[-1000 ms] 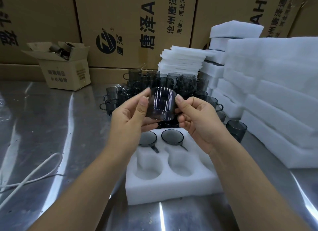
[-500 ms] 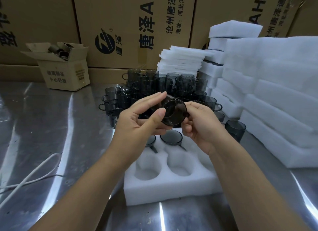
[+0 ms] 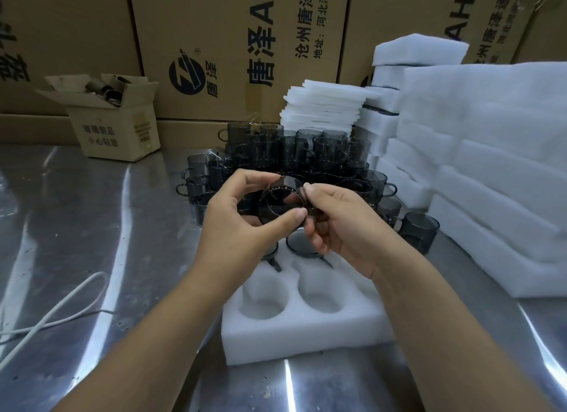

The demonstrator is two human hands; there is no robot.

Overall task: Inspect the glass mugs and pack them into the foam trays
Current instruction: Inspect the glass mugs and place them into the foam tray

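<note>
A smoky grey glass mug (image 3: 280,204) is held in the air, tipped on its side so its round mouth faces me. My left hand (image 3: 245,218) grips its left side with thumb below and fingers above. My right hand (image 3: 340,224) pinches its right side. Below them lies a white foam tray (image 3: 306,328) with round pockets. Two mugs (image 3: 302,246) sit in its far pockets, partly hidden by my hands. The two near pockets hold nothing. A crowd of several grey mugs (image 3: 294,154) stands stacked behind.
Tall stacks of white foam trays (image 3: 484,166) fill the right side, with thin foam sheets (image 3: 325,107) behind the mugs. A small open carton (image 3: 113,126) stands at back left. Large cardboard boxes line the back. A white cable (image 3: 55,316) crosses the steel table at left.
The mug was upright between both hands, then turned onto its side. It now sits slightly lower, with its mouth facing me.
</note>
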